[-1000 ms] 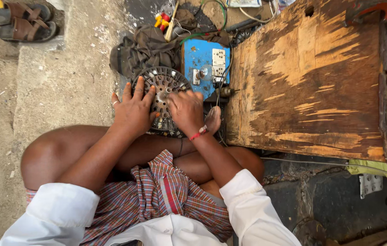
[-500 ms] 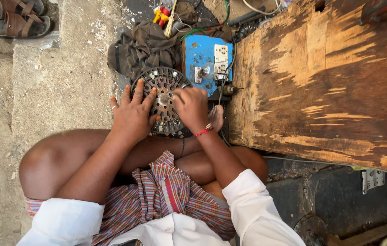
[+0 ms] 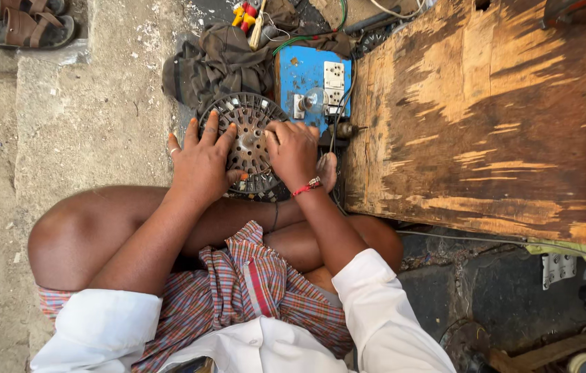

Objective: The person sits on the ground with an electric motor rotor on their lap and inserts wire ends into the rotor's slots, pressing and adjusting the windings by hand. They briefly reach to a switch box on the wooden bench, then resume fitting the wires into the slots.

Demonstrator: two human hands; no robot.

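A round metal fan motor stator (image 3: 246,131) with many slots around its rim lies on the ground in front of my crossed legs. My left hand (image 3: 201,162) rests flat on its left side, fingers spread over the rim. My right hand (image 3: 294,152) presses on its right side with fingers curled onto the slotted face; a red thread band is on that wrist. Both hands hold the stator steady between them.
A blue switch and socket board (image 3: 313,86) sits just beyond the stator. A dark cloth (image 3: 213,59) lies to its left. A worn wooden box (image 3: 479,117) stands at the right. Sandals (image 3: 20,24) lie at top left on the concrete. Screwdrivers (image 3: 248,15) lie at the top.
The view has shifted slightly. My hands stay on the stator, and the right hand's fingers have moved a little over its face.
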